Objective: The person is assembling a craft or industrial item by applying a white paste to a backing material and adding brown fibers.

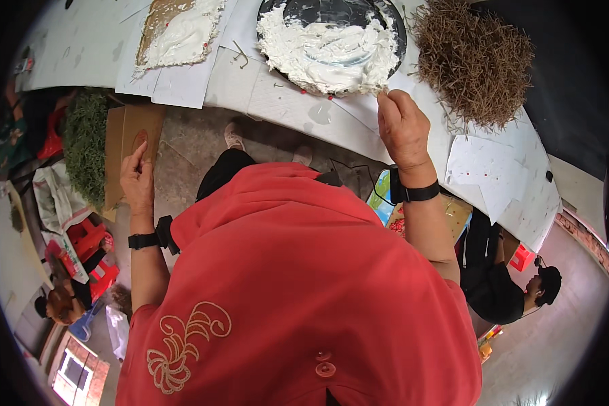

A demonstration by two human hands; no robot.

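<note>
My right hand point(406, 128) is at the near right rim of a round black tray point(400, 51), its fingers closed in a pinch. Whatever they hold is too small or hidden to make out. Thick white paste point(328, 61) covers much of the tray, heaped along its near side. Right of the tray lies a big pile of thin brown stems point(474, 61). Out to the left, below table height, my left hand point(139, 179) has its fingers partly stretched and apart, with nothing visible in them. Behind it stands a cardboard box point(115, 152).
A tan board point(157, 26) with white paste rests on paper at the table's left. A bent stem point(240, 54) lies between board and tray. White paper point(487, 172) with red specks is at right. Green stems point(84, 145) stand left of the box. A person in black point(494, 284) is at right.
</note>
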